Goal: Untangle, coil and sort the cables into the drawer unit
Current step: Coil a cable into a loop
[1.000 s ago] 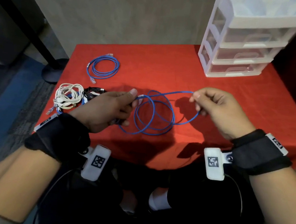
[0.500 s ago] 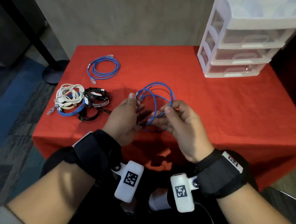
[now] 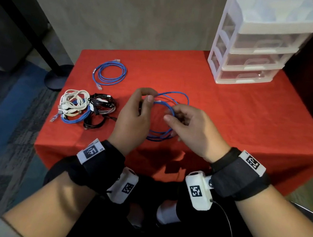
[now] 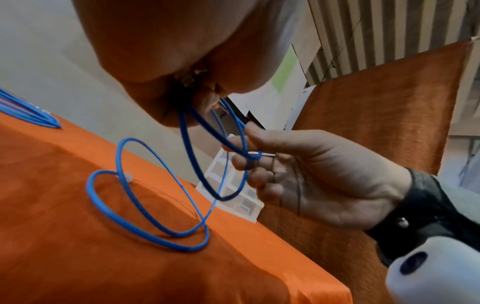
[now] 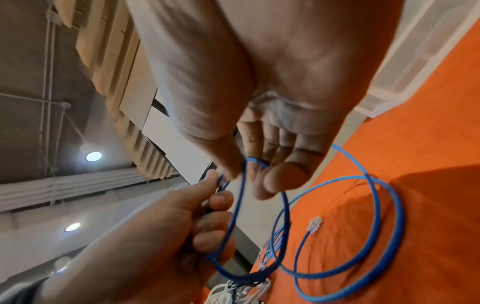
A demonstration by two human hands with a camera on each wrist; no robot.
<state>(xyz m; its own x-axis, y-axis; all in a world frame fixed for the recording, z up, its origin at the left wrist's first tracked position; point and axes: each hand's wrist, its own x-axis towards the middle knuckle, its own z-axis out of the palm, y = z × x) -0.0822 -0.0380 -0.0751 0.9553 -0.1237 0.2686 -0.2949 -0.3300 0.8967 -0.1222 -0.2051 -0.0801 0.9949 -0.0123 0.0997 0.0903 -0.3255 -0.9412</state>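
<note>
1. Left hand [image 3: 132,116] pinches blue cable [image 3: 170,100] loops at table [image 3: 229,114] centre.
2. Right hand [image 3: 191,129] pinches same cable at its 3 o'clock side; lower loops lie on the cloth.
3. Drawer unit [image 3: 255,51] at 1 o'clock, coiled blue cable [image 3: 109,73] at 11, tangled pile [image 3: 85,109] at 9.

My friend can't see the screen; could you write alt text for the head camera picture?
Two hands, left hand and right hand, hold a half-coiled blue cable over a red table. To the left lie a coiled blue cable and a cable tangle; a drawer unit stands far right.
</note>
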